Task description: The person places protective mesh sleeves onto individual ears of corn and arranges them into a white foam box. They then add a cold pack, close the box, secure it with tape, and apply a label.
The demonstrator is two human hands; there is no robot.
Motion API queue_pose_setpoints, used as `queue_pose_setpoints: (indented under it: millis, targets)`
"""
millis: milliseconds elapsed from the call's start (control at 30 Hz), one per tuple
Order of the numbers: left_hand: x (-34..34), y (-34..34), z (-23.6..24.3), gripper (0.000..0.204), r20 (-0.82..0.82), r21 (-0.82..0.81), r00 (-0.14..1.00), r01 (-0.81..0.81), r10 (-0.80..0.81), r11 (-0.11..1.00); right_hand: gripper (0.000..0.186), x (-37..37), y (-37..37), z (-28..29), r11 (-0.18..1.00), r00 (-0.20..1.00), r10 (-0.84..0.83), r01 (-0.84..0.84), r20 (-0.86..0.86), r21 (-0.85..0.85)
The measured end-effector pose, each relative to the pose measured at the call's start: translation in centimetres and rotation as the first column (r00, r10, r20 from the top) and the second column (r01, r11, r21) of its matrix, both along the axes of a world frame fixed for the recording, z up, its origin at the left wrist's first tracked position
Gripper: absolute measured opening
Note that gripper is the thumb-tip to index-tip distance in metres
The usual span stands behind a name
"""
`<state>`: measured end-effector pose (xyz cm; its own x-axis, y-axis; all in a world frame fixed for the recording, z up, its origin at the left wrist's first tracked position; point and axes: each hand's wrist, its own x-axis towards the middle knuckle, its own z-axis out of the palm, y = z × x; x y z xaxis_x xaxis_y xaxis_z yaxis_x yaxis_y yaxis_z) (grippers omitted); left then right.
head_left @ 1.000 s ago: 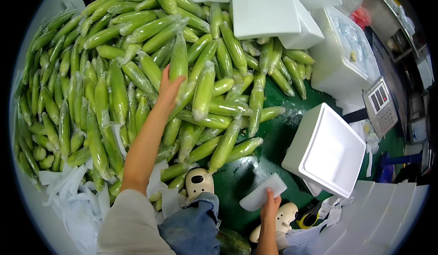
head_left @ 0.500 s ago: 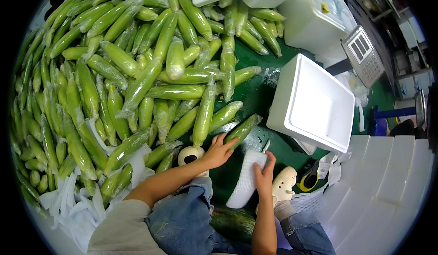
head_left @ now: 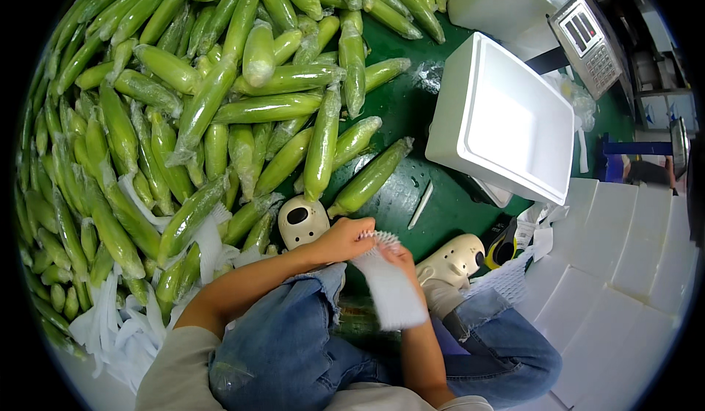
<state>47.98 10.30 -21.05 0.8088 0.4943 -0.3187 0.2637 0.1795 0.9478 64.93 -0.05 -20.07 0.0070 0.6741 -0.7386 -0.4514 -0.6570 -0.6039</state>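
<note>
A white foam net sleeve hangs between my hands in front of my lap. My left hand is closed on its ruffled upper edge. My right hand pinches the same end from the other side, its fingers partly hidden by the net. Just beyond my left hand, a long green vegetable wrapped in clear film lies on the dark green surface, touched by neither hand. A thin white stick lies to the right of it.
A big heap of film-wrapped green vegetables fills the left and far side. A white foam box stands tilted at the right, before a scale display. My beige clogs, a yellow-black tool and stacked white foam blocks are close by.
My left hand has left the wrapped vegetable and come back to the foam net sleeve. My right hand has brought the sleeve left and toward me; both hands now grip its upper end.
</note>
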Motion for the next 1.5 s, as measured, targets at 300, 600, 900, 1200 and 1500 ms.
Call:
queue_pose_setpoints:
  millis: [300, 600, 900, 1200, 1500]
  targets:
    - [-1.1, 4.0, -2.5, 0.031, -0.182, 0.31, 0.878, -0.375, 0.442, 0.874, 0.047, -1.7, 2.4, -4.8, 0.983, 0.961, 0.054, -0.099, 0.27, 0.157]
    - [-3.8, 5.0, -2.1, 0.062, -0.391, -0.046, 0.92, -0.066, 0.043, 0.997, 0.055, -5.3, 9.6, -2.5, 0.993, 0.997, -0.047, 0.04, 0.066, 0.11]
    - [-3.3, 5.9, 11.3, 0.053, -0.258, -0.508, 0.966, -0.113, -0.026, 0.854, 0.035, -5.2, 5.5, 7.9, 0.987, 0.973, -0.094, 0.064, 0.21, 0.145]
    - [-3.2, 5.0, 9.5, 0.046, -0.336, -0.166, 0.941, -0.093, 0.033, 0.982, 0.033, -4.9, 3.7, 4.5, 0.957, 0.945, -0.166, 0.085, 0.283, 0.277]
    - [1.8, 8.3, -0.3, 0.038, -0.04, 0.024, 0.857, -0.513, 0.513, 0.858, 0.019, -1.6, 11.1, -0.2, 0.867, 0.881, -0.469, 0.473, -0.065, 0.158]
